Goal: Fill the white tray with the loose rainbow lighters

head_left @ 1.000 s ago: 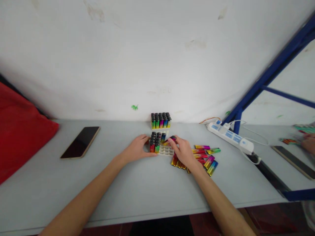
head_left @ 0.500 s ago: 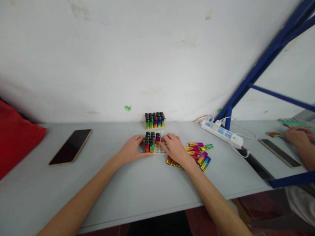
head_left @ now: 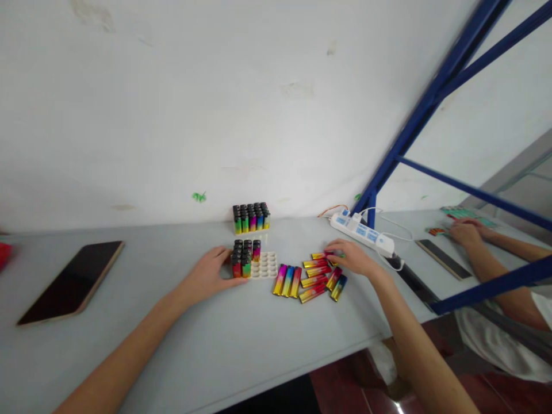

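My left hand (head_left: 211,270) cups the left end of a white tray (head_left: 269,265) with round holes, its thumb along the front edge. Several black-topped lighters (head_left: 241,259) stand upright in the tray's left part, and holes show on the right. My right hand (head_left: 350,256) is over the far end of a pile of loose, shiny coloured lighters (head_left: 314,280). Its fingertips are closed on a lighter (head_left: 338,253) with a green part showing, mostly covered by the fingers. Three lighters (head_left: 288,280) lie side by side just right of the tray.
A full block of upright lighters (head_left: 251,218) stands near the wall. At left lies a phone (head_left: 71,282). A white power strip (head_left: 362,232) with cables sits by a blue metal frame (head_left: 401,141). Beyond it, another person's hands (head_left: 468,230) are at the table.
My right hand has left the tray and moved right to the loose lighters, uncovering the holes. My left hand stays at the tray. The camera view has turned right.
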`<state>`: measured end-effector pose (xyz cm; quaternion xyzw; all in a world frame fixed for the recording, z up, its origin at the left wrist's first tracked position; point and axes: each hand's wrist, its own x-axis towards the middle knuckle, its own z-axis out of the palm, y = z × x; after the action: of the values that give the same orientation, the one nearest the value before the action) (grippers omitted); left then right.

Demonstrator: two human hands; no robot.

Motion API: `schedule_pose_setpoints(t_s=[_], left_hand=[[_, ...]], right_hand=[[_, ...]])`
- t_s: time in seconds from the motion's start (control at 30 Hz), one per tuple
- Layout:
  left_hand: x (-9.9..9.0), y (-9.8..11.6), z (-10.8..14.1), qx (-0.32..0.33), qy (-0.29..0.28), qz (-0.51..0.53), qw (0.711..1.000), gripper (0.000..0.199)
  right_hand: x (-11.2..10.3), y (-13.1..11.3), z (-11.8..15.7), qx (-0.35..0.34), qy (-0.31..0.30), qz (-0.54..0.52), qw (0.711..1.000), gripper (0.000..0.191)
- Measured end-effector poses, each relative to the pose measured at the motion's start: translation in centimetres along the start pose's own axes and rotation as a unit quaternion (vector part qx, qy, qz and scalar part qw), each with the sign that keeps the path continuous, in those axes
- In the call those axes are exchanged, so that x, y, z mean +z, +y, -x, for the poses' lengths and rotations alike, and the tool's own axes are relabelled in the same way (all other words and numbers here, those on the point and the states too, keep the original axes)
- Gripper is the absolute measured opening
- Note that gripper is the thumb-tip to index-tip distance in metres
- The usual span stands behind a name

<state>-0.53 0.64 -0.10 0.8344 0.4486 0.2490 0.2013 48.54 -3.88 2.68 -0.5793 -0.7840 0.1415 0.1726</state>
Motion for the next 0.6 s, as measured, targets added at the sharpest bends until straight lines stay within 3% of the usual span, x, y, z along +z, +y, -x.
schedule_pose_setpoints(t_s=[0.17,0.3,0.43,0.53,0.6], left_hand=[[0.1,-0.1,0.0,-0.004,0.003,-0.008,1.0,0.067],[0.3,-0.5,-0.1,0.01,0.006,-0.017,1.0,0.068],[0.4,-0.7,-0.1,0.014,0.01,-0.019,1.0,0.068],[0.4,-0.6,0.0,0.015,0.014,-0.014,1.0,0.067],[0.4,-0.4,0.1,0.019,0.016,-0.015,1.0,0.067]], right_hand=[[0.3,-0.3,-0.3,0.043,0.022,-0.039,0.998,0.018],[1.3,-1.3,-0.8,0.077,0.138,-0.218,0.963,0.036],[2.6,-4.2,-2.5,0.109,0.243,-0.433,0.861,0.056],[3.1,-7.2,-4.3,0.119,0.255,-0.586,0.76,0.065],[3.2,-9.4,-5.7,0.107,0.237,-0.641,0.722,0.067]])
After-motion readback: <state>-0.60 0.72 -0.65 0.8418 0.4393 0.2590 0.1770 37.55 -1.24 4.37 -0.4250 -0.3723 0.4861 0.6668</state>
